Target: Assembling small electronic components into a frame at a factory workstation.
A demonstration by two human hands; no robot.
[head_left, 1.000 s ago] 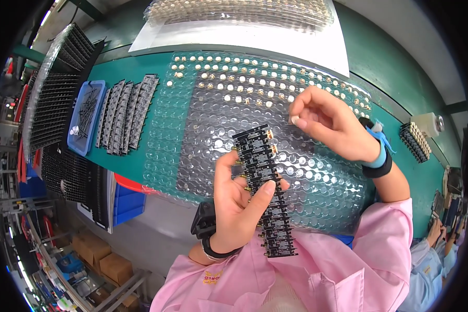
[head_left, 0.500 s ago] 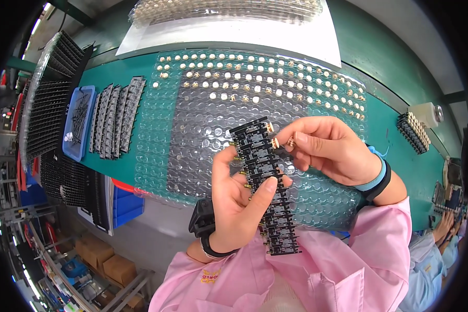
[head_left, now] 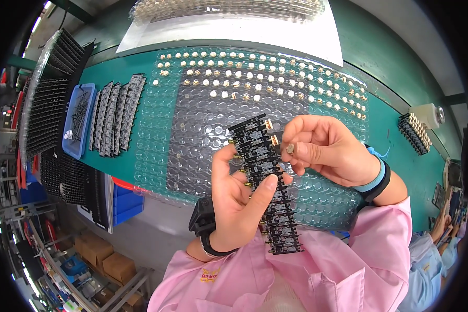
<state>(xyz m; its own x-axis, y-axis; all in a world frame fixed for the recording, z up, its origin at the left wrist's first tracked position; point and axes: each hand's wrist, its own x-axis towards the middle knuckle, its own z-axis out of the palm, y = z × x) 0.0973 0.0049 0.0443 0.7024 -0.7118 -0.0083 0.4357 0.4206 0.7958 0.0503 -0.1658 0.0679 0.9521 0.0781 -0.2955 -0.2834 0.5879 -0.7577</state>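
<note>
One black circuit strip in left hand, right hand alongside.

One view only, worn on the head, looks steeply down and forward over the green workbench, whose far edge runs along the top. Close beneath the lens, both hands fill the middle. The near edge of the workbench crosses lower left. Fisheye bending curves every straight edge toward the rim.

Long black circuit-board strip held tilted, small brass part touching it.
</note>
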